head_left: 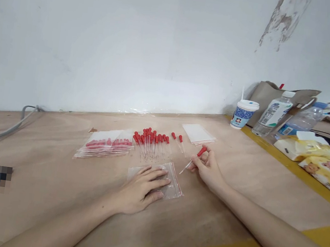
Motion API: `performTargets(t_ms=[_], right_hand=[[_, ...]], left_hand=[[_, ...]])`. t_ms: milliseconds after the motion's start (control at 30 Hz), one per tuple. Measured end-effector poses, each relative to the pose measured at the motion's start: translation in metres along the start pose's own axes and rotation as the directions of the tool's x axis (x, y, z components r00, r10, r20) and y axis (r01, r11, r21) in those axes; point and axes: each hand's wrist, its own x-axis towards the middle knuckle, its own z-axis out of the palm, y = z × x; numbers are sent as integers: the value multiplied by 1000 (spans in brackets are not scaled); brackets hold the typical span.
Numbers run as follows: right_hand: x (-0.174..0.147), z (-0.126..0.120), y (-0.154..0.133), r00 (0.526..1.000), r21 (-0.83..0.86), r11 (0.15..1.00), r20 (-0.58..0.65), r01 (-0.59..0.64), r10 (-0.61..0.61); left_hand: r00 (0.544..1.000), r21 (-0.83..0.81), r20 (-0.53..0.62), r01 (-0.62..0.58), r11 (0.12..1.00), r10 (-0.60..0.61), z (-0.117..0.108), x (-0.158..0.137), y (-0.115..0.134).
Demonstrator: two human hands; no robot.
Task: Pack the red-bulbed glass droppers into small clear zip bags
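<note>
My right hand (pixel 206 167) pinches a glass dropper (pixel 200 151) with a red rubber bulb, its thin tip slanting down to the left. Fingers spread, my left hand (pixel 145 190) lies flat on a clear zip-lock bag (pixel 172 185) whose red-lined opening faces right. Behind the bag is a pile of red-bulbed droppers (pixel 151 138), bulbs away from me. Two loose droppers (pixel 180 139) lie just right of that pile. Left of it sits a stack of filled zip-lock bags (pixel 105 146) with red bulbs showing through the plastic.
A stack of flat zip-lock bags (pixel 198 134) lies behind my right hand. Along the right stand a paper cup with a straw (pixel 243 114), a water bottle (pixel 272 113) and tissue packs (pixel 309 148). A grey cable (pixel 8 130) runs at the left. A white wall (pixel 132 46) closes off the back.
</note>
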Motion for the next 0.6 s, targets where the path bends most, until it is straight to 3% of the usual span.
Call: performTargets(t_ms=[167, 300, 433, 600], right_hand=[[-6, 13, -1, 998, 76, 995, 26, -62, 60], [-11, 14, -4, 979, 165, 970, 125, -180, 161], [-14, 0, -11, 927, 103, 964, 314, -246, 203], [-16, -13, -18, 807, -69, 988, 571, -138, 152]], left_hand=[[1000, 3, -2, -4, 1000, 4, 0, -1, 1], [1000, -18, -19, -8, 1000, 7, 0, -2, 3], [997, -57, -74, -5, 998, 1, 1, -4, 2], [991, -132, -132, -44, 990, 26, 1, -5, -1]])
